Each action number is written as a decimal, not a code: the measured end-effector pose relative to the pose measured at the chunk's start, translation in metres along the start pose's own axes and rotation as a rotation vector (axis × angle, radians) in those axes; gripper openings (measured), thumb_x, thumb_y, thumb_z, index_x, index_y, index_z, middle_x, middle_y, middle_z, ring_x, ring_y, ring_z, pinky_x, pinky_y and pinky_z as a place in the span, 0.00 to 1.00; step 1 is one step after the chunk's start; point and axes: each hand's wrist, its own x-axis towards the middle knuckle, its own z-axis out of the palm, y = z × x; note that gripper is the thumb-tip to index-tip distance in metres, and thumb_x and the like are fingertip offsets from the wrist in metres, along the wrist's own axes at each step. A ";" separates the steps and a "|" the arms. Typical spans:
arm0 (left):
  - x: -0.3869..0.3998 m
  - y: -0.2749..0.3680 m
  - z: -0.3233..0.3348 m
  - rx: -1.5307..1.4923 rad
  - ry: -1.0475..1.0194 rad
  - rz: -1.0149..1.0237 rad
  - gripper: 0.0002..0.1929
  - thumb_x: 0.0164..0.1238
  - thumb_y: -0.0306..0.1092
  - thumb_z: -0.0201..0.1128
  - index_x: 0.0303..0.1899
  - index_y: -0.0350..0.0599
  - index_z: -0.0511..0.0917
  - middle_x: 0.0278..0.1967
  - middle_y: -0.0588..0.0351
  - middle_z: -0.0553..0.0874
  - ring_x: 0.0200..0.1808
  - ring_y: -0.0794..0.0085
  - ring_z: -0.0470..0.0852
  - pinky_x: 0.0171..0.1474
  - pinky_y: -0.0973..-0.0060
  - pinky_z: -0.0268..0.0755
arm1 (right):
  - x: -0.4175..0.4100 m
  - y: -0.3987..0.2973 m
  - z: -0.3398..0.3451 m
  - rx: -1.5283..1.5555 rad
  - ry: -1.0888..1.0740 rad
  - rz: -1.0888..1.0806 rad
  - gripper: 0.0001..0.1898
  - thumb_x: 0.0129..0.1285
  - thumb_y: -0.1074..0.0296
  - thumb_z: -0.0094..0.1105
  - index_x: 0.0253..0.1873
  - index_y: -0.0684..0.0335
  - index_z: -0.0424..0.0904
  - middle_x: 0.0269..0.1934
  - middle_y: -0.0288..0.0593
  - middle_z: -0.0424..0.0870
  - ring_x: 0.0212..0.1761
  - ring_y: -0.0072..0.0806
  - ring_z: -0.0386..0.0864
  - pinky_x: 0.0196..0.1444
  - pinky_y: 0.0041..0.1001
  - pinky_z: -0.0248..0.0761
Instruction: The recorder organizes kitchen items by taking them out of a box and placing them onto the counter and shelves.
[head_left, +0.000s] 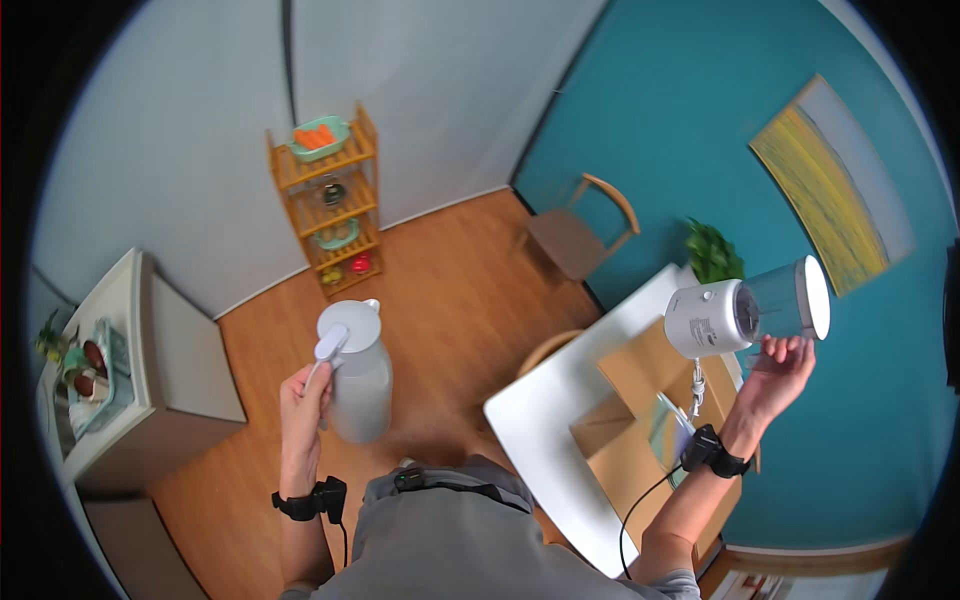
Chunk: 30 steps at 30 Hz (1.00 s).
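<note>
My left hand (304, 405) grips the handle of a translucent pitcher (362, 397), which hangs upright above the wooden floor. A white lid (364, 319) covers its top. On the other side, my right hand (776, 375) is closed around the handle of a blender jar (776, 304). The white blender base (697, 322) is joined to the jar and points left, so the whole blender appears tilted sideways. A bundled white power cord (697, 390) dangles below the base. Under the blender, an open cardboard box (622, 465) has its flaps spread; a colourful flat item (667, 431) shows inside.
The box stands on a white table (517, 420) with a green plant (712, 251) at its far end. A chair (574, 236) is by the teal wall. Ahead is a wooden shelf rack (326, 180) holding food. At left, a counter (146, 367) carries a filled dish basket (109, 375).
</note>
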 end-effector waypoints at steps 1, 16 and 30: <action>0.002 0.000 -0.009 0.009 0.027 0.002 0.19 0.76 0.44 0.61 0.23 0.52 0.72 0.16 0.75 0.65 0.19 0.90 0.57 0.23 0.83 0.42 | -0.004 0.010 0.016 0.037 -0.043 0.039 0.18 0.78 0.56 0.46 0.32 0.59 0.66 0.23 0.32 0.60 0.28 0.24 0.61 0.49 0.32 0.64; 0.056 0.005 -0.112 -0.065 0.691 -0.006 0.18 0.76 0.45 0.61 0.25 0.49 0.76 0.16 0.74 0.66 0.18 0.89 0.57 0.22 0.81 0.44 | -0.158 0.320 0.315 0.039 -1.097 0.901 0.21 0.75 0.53 0.49 0.27 0.57 0.69 0.21 0.31 0.67 0.24 0.21 0.67 0.34 0.27 0.65; 0.091 0.022 -0.221 -0.184 1.215 -0.015 0.15 0.76 0.42 0.61 0.32 0.41 0.81 0.19 0.70 0.71 0.23 0.86 0.65 0.27 0.81 0.57 | -0.352 0.429 0.509 0.076 -1.955 1.182 0.18 0.76 0.62 0.49 0.28 0.61 0.73 0.23 0.32 0.73 0.28 0.17 0.70 0.35 0.20 0.62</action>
